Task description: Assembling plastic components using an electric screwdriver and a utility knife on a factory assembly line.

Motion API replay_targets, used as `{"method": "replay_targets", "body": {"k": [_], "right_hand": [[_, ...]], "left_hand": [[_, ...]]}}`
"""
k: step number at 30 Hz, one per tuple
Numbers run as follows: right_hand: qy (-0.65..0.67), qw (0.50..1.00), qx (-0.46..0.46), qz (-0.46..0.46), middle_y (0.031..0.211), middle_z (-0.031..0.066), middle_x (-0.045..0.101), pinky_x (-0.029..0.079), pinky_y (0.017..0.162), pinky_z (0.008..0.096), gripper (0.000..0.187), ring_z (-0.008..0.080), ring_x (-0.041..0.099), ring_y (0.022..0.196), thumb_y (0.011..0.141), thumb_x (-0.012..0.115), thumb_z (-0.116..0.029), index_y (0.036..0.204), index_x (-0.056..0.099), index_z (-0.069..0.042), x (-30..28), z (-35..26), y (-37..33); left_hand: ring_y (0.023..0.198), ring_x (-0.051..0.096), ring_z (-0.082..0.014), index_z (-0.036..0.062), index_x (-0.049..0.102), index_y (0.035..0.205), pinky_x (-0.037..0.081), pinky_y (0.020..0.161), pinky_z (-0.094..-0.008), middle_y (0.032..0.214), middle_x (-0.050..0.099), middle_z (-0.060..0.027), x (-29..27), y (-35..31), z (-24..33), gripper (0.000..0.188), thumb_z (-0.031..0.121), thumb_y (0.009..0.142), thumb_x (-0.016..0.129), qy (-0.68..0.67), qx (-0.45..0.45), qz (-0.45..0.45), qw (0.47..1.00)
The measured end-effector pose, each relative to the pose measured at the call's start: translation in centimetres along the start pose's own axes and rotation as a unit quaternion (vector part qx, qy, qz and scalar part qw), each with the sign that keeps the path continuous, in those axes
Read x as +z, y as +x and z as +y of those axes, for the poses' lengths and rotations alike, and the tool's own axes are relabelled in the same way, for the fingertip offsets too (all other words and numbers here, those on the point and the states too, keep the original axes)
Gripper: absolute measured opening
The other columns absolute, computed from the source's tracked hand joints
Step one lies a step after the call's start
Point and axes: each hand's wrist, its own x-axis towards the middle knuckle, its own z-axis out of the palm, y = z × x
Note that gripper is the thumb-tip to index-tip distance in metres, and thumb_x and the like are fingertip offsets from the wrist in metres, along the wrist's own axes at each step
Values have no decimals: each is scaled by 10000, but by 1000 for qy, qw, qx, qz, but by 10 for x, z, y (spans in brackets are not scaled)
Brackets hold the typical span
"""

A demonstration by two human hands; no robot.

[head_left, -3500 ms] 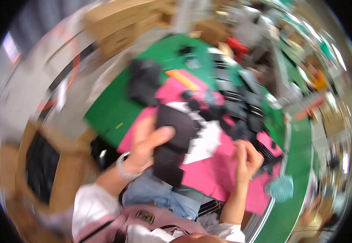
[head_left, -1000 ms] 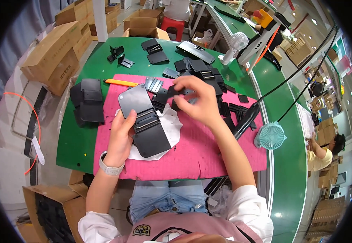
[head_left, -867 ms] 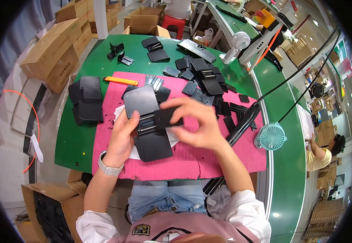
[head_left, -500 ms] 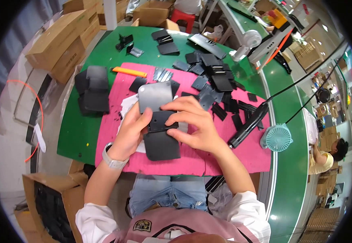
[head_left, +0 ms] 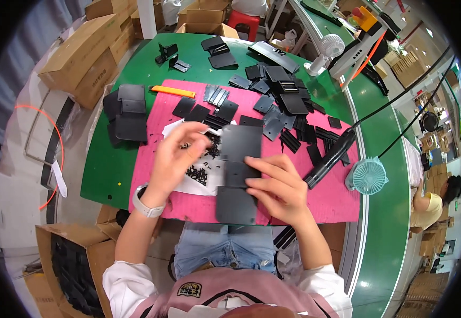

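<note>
My right hand [head_left: 278, 188] grips the right side of a black plastic panel assembly [head_left: 236, 204], made of flat plates joined in a row, close to the table's near edge. Off the assembly, my left hand [head_left: 175, 159] hovers with bent fingers, somewhat blurred, and I see nothing between them. Small black screws [head_left: 197, 175] lie loose on a white paper sheet [head_left: 204, 189] beside and beneath the left hand. Just right of my right hand rests a black electric screwdriver [head_left: 330, 159], its cord running up to the right.
Black plates and strips [head_left: 289, 103] are heaped at the back right of the pink mat [head_left: 315, 206]. An orange cutter knife [head_left: 173, 91] lies at its back left. Stacked black panels [head_left: 131, 114] sit left. A teal fan [head_left: 369, 176] stands right, a white fan [head_left: 330, 47] farther back.
My left hand has let go of the panel assembly and moved left above the screws. The right hand has shifted right and slightly down with the assembly, uncovering the paper and screws.
</note>
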Motion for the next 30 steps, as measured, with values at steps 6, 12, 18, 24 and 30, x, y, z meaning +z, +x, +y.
{"method": "replay_targets", "body": {"k": [6,12,18,24,30], "right_hand": [[-68,988,135,33,1066,140,677,510,768,359,248,296,603,904,623,767,11,858,691,-2,-28,5,-48],[-77,990,118,-11,1105,127,651,509,807,385,220,318,595,962,669,749,-9,874,670,-8,-21,5,-49],[-114,978,158,71,1044,131,653,506,807,380,209,299,612,965,675,743,-35,873,674,-32,-42,6,-45],[-427,849,253,181,833,134,585,486,622,389,330,309,612,743,786,706,-153,1058,593,-7,-73,40,-47],[-513,755,392,118,791,179,628,505,565,439,645,368,652,687,805,690,-383,1243,471,36,-79,50,-41]], "left_hand": [[825,581,-277,26,661,871,474,683,-375,839,589,-92,1,20,7,176,139,746,712,532,207,82,817],[734,568,-261,49,587,714,459,599,-376,754,521,-70,18,25,5,187,165,719,734,544,201,49,813],[797,598,-232,49,652,796,493,617,-363,790,563,-56,14,17,-1,209,207,705,753,569,200,33,797],[797,595,-238,47,641,827,490,626,-358,815,561,-57,13,22,-9,164,110,708,736,550,208,0,809],[726,602,-285,31,650,811,474,607,-367,780,569,-83,13,18,-13,92,59,739,699,488,236,59,838]]}}
